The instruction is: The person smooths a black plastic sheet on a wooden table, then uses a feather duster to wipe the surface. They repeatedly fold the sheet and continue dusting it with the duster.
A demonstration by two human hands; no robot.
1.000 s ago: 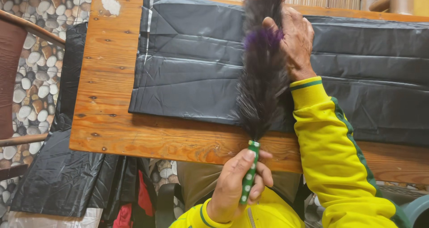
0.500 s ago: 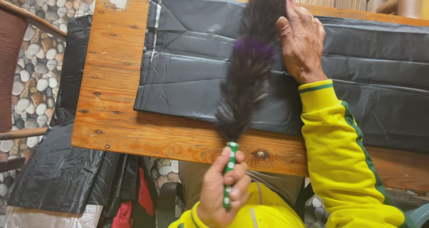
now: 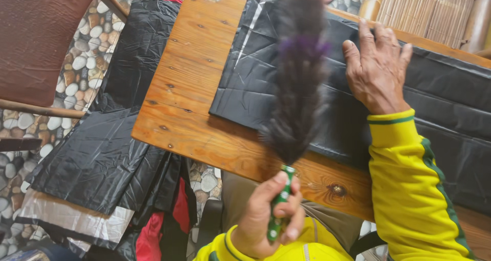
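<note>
Wooden desk (image 3: 189, 72): plank top, knots visible. On it, a flat stack of black plastic sheets (image 3: 255, 82). Right hand (image 3: 377, 69) lies palm down on the sheets, yellow sleeve (image 3: 414, 189) with green stripe. Left hand (image 3: 268, 215), at the desk's near edge, is closed around the green handle of a dark feather duster (image 3: 299, 87), blurred, plume over the sheets. More black plastic (image 3: 97, 159) lies left of the desk on the pebble floor (image 3: 87, 56).

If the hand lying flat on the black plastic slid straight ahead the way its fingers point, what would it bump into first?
The right hand would probably just keep sliding over the black plastic sheet, then reach the wooden table edge near the bamboo screen. Nothing else shows in that line.
</note>
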